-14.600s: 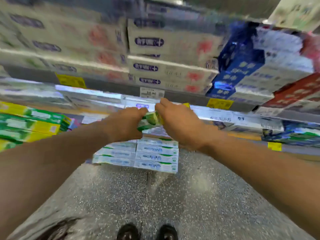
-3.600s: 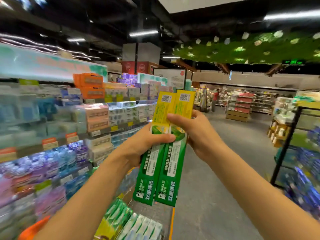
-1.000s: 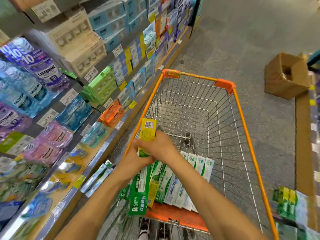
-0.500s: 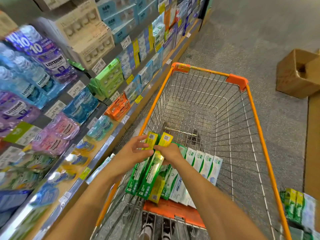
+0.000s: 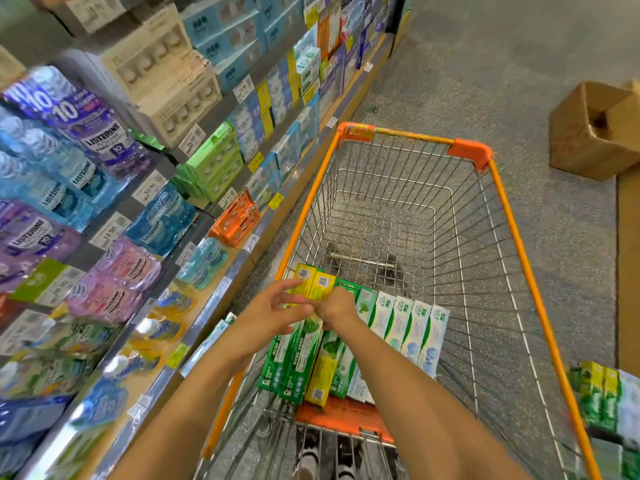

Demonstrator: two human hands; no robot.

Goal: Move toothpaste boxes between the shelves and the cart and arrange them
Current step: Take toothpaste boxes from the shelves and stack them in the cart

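Near left corner of the cart (image 5: 504,202) basket: two green-and-yellow toothpaste boxes (image 5: 300,327) lie side by side, long axis running front to back, against the left wire wall. Left hand (image 5: 273,317) hovers over them, fingers spread and relaxed, gripping nothing. Right hand (image 5: 334,308) rests on the boxes' yellow ends, fingers curled down; whether it pinches a box or only presses, cannot tell. Further green boxes (image 5: 341,362) and a row of white-and-green boxes (image 5: 412,327) sit just beside, to the right, touching one another.

Handling, judged: thin card cartons, light, stiff along their length, crushable at the end flaps, glossy and somewhat slippery. Best taken across the narrow width near mid-length, or pushed flat by the long side to square the row.

Room: far half of the basket bare wire, right side open. Left wall and near edge bound the row. Shelves (image 5: 221,289) close on the left; cardboard carton (image 5: 588,133) on the floor, well apart.
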